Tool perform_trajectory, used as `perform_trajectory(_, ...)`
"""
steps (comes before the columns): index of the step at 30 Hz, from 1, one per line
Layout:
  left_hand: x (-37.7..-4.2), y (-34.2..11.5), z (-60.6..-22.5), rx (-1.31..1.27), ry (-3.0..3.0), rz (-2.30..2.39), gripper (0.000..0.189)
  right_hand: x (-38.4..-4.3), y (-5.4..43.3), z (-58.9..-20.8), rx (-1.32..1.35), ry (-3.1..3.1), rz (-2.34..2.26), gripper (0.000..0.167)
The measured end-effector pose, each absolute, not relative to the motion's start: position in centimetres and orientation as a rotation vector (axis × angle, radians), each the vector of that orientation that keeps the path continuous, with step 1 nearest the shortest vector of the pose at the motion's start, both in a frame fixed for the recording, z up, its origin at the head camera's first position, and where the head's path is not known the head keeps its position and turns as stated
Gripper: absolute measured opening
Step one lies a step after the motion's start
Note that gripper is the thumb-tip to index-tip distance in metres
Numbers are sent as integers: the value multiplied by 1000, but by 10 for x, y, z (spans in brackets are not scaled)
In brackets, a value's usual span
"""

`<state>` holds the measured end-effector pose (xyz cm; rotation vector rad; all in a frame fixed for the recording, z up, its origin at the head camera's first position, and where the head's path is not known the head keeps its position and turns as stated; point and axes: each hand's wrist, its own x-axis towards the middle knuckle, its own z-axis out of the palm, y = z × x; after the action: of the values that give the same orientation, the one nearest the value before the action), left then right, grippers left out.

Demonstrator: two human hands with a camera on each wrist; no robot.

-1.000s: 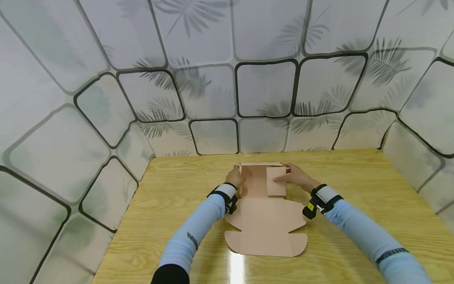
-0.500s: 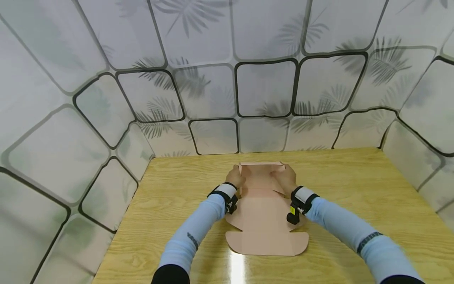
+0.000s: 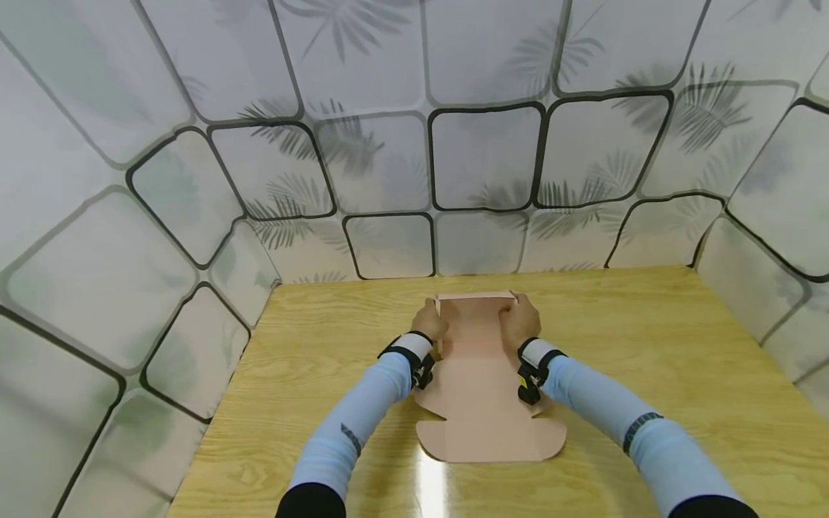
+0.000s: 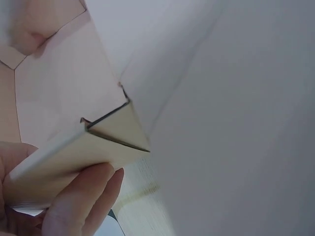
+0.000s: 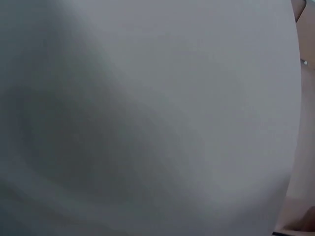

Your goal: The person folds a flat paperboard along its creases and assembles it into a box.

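Observation:
A partly folded pinkish-tan cardboard box (image 3: 482, 388) lies on the wooden table, its far end raised into walls. My left hand (image 3: 429, 321) grips the left wall; the left wrist view shows fingers (image 4: 83, 196) curled round the doubled side wall (image 4: 59, 162). On the opposite side my right hand (image 3: 520, 321) holds the right wall, thumb inside and the other fingers mostly hidden. The near panel and its rounded flaps (image 3: 430, 437) lie flat toward me. A pale blurred surface (image 5: 172, 108) fills most of the right wrist view.
The wooden table (image 3: 648, 360) extends on both sides of the box. A pale curtain (image 3: 486, 158) with dark outlined shapes and leaf prints rises behind the table's far edge and along its sides.
The loose inner flap on the right has been turned down against the right wall. My right hand has moved left and now grips that wall; the left hand stays in place.

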<state>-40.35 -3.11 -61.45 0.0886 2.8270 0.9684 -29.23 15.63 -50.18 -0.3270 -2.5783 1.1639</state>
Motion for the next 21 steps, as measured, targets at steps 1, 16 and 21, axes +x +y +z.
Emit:
perform_trajectory(1, -414, -32, -630, 89, 2851, 955, 60, -293, 155, -502, -313, -2566, 1137, 37)
perform_trajectory(16, -422, -32, -642, 91, 2895, 923, 68, -288, 151, -502, -253, -2444, 1216, 37)
perform_trajectory(21, -330, -28, -502, 45, 2766, 981, 60, -286, 152, -504, -286, -2431, 1241, 36)
